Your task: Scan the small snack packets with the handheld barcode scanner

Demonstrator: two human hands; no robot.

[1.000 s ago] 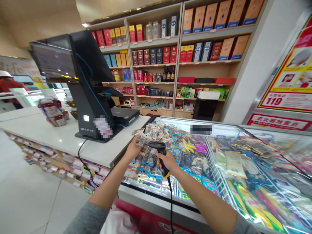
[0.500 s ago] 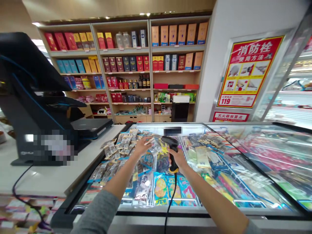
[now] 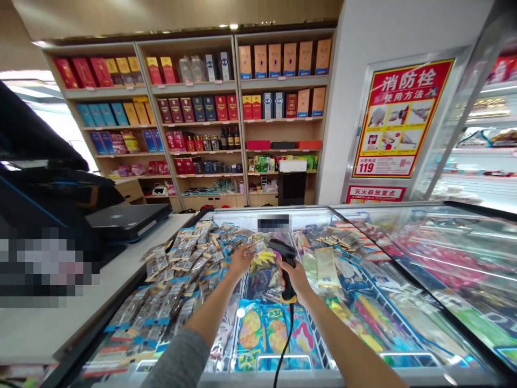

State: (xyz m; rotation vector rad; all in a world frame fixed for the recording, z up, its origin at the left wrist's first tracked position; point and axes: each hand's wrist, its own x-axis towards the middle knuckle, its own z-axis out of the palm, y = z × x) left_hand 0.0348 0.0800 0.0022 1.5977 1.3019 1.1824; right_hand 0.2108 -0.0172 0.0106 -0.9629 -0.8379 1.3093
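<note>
My right hand (image 3: pixel 298 276) is closed round the handle of a black barcode scanner (image 3: pixel 284 251), whose cable hangs down toward me. The scanner's head points left at a small clear packet (image 3: pixel 256 247) that my left hand (image 3: pixel 239 261) holds up in a pinch. Both hands hover over the glass lid (image 3: pixel 363 302) of a chest freezer. Several more small clear packets with blue labels (image 3: pixel 181 269) lie spread over the lid's left side, just left of my left hand.
A white counter (image 3: pixel 60 318) with a black register terminal (image 3: pixel 44 183) and a flat black device (image 3: pixel 127 220) borders the freezer on the left. Shelves of boxed bottles (image 3: pixel 226 108) fill the back wall. A red fire-hose poster (image 3: pixel 398 121) hangs right of them. Packaged frozen goods show under the glass.
The view swung right, from the counter toward the freezer. My left hand lifted a packet off the pile and moved it right, in front of the scanner; my right hand kept hold of the scanner.
</note>
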